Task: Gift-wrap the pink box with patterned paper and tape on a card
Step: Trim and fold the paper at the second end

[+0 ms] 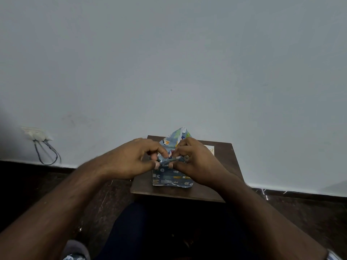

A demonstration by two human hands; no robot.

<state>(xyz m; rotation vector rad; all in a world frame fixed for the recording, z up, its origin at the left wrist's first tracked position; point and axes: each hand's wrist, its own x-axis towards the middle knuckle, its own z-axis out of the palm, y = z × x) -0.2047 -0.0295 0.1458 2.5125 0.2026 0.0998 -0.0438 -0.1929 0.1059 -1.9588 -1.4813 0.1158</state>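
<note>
The wrapped box [172, 180] stands on the dark bench [178, 194], covered in blue animal-print paper. Above it, the left hand [129, 158] and right hand [195, 162] pinch its folded top edge; behind them a loose paper flap [178, 136] rises. Beyond the box, a card [210, 148] lies.

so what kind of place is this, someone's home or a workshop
Probably a plain room in a home, though that's a guess. A bare painted wall with a wall socket and trailing cables, a dark floor, and only a small brown table for wrapping; no workshop tools show.
</note>
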